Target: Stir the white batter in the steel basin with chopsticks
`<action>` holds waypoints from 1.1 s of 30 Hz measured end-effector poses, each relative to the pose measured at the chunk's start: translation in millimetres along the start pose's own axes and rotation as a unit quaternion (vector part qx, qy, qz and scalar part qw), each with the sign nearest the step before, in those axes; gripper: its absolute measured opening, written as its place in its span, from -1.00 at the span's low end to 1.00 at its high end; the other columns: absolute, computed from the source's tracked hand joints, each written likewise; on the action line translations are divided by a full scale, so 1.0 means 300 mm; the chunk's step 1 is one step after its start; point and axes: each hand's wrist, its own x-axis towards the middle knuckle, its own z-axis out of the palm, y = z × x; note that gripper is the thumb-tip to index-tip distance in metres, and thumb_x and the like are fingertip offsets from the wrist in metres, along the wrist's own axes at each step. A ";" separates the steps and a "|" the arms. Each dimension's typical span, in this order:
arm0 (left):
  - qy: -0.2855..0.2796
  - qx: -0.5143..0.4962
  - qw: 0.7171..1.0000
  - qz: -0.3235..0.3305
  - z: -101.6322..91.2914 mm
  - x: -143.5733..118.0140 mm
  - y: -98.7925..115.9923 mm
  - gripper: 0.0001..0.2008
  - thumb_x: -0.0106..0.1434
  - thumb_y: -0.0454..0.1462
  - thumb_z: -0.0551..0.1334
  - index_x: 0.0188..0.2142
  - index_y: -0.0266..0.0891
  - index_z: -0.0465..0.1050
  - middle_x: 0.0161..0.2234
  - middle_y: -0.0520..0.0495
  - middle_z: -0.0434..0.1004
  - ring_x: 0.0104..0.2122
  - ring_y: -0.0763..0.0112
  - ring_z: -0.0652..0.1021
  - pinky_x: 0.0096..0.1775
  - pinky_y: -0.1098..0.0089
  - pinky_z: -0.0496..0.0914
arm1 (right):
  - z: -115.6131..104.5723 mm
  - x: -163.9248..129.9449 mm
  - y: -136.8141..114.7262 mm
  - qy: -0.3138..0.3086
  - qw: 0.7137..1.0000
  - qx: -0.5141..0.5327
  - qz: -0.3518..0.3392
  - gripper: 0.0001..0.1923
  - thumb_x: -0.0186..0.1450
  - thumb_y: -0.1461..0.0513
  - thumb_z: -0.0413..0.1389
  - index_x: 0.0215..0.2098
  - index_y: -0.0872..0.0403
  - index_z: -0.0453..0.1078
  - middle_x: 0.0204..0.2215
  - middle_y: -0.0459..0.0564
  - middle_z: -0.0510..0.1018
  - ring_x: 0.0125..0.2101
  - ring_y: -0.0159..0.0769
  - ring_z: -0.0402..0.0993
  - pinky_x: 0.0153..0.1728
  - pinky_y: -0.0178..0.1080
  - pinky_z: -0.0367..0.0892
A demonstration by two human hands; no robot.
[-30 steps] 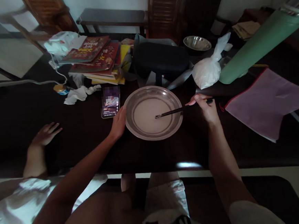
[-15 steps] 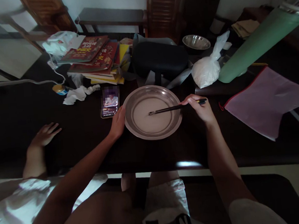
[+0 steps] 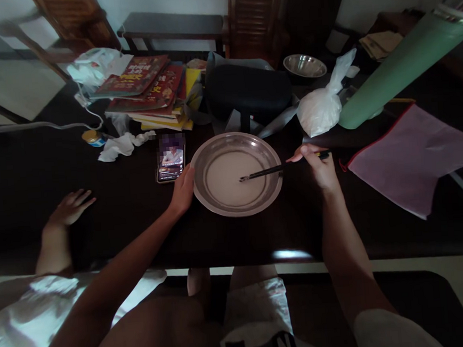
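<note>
Both hands worked around the metal basin (image 3: pixel 237 174), which sat near the front edge of the tabletop (image 3: pixel 23 179), roughly at its middle. The left hand (image 3: pixel 183 190) was cupped against the basin's left rim, fingers curled loosely on the metal, apparently to keep it from sliding or turning. The right hand (image 3: pixel 318 167) hung just off the right rim, pinched closed around the back end of dark chopsticks (image 3: pixel 273 170); these crossed the rim at a low slant so their tips dipped into the pale liquid (image 3: pixel 228 184) pooled in the bottom.

Just left of the basin, touching distance from the bracing hand, a lit phone (image 3: pixel 171 158) lay flat. Toward the back edge stood a stack of books (image 3: pixel 148 89), a black case (image 3: pixel 249 92) and a knotted white plastic bag (image 3: pixel 323 110). Another person's hand (image 3: pixel 70 207) rested flat, well apart, near the front left.
</note>
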 end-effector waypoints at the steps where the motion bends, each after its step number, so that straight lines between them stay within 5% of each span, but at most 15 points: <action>1: -0.001 0.000 1.000 0.000 -0.001 0.000 -0.001 -0.47 0.45 0.11 0.08 -0.05 -0.26 0.61 0.00 -0.21 0.70 0.08 0.02 0.58 0.14 0.11 0.49 | 0.001 0.000 0.000 -0.014 1.000 0.000 0.000 -0.53 0.33 -0.22 0.26 -0.49 -0.10 0.61 -0.48 -0.09 0.70 -0.36 -0.11 0.69 -0.15 0.00 0.54; 4: -0.004 0.001 1.000 -0.006 -0.004 0.002 -0.005 -0.49 0.45 0.09 0.09 -0.08 -0.27 0.61 -0.03 -0.21 0.70 0.00 0.05 0.60 0.12 0.12 0.51 | 0.006 0.001 -0.005 -0.057 0.998 -0.017 -0.008 -0.53 0.30 -0.26 0.26 -0.43 -0.11 0.66 -0.41 -0.07 0.75 -0.29 -0.10 0.71 -0.10 0.00 0.55; 9: -0.007 -0.002 1.000 -0.002 -0.005 0.003 -0.011 -0.50 0.45 0.09 0.09 -0.07 -0.24 0.60 -0.02 -0.21 0.69 0.03 0.03 0.60 0.14 0.09 0.49 | 0.001 0.000 -0.003 0.007 1.000 0.002 -0.010 -0.56 0.32 -0.22 0.28 -0.49 -0.12 0.62 -0.48 -0.10 0.71 -0.36 -0.14 0.69 -0.16 -0.03 0.54; 14: -0.002 -0.002 1.000 -0.005 -0.004 0.002 -0.013 -0.52 0.45 0.07 0.09 -0.06 -0.22 0.61 -0.01 -0.20 0.70 0.06 0.02 0.60 0.13 0.09 0.50 | 0.006 -0.001 -0.006 -0.052 0.998 -0.013 -0.011 -0.53 0.29 -0.26 0.27 -0.43 -0.10 0.65 -0.42 -0.08 0.74 -0.30 -0.12 0.72 -0.11 -0.02 0.55; 19: -0.003 0.004 1.000 -0.003 -0.005 0.002 -0.021 -0.50 0.46 0.10 0.09 -0.04 -0.22 0.60 -0.02 -0.20 0.70 0.05 0.02 0.60 0.16 0.07 0.48 | 0.003 0.002 -0.005 0.007 1.000 0.000 -0.011 -0.54 0.32 -0.22 0.27 -0.50 -0.09 0.59 -0.51 -0.12 0.69 -0.39 -0.16 0.69 -0.17 -0.02 0.55; 24: -0.009 0.011 1.000 0.016 -0.009 0.004 -0.024 -0.50 0.48 0.09 0.06 -0.05 -0.22 0.59 -0.01 -0.21 0.68 0.03 0.04 0.61 0.16 0.06 0.47 | 0.020 -0.001 -0.012 -0.055 0.998 -0.006 -0.011 -0.53 0.30 -0.25 0.27 -0.44 -0.10 0.64 -0.43 -0.08 0.73 -0.31 -0.14 0.71 -0.12 -0.02 0.57; 30: -0.013 0.021 1.000 0.014 -0.013 0.002 -0.024 -0.47 0.48 0.11 0.06 -0.03 -0.24 0.59 -0.04 -0.21 0.69 0.00 0.07 0.61 0.14 0.11 0.49 | 0.006 0.000 0.004 0.016 1.000 0.017 -0.006 -0.54 0.32 -0.21 0.27 -0.51 -0.11 0.60 -0.50 -0.12 0.67 -0.39 -0.16 0.69 -0.17 -0.02 0.57; 33: -0.010 0.014 1.000 0.015 -0.011 0.003 -0.025 -0.50 0.48 0.09 0.07 -0.04 -0.22 0.60 -0.04 -0.19 0.70 0.00 0.05 0.61 0.14 0.09 0.49 | 0.009 0.000 0.000 -0.043 0.999 0.000 0.002 -0.53 0.30 -0.24 0.27 -0.48 -0.10 0.63 -0.46 -0.10 0.71 -0.33 -0.13 0.71 -0.12 -0.01 0.57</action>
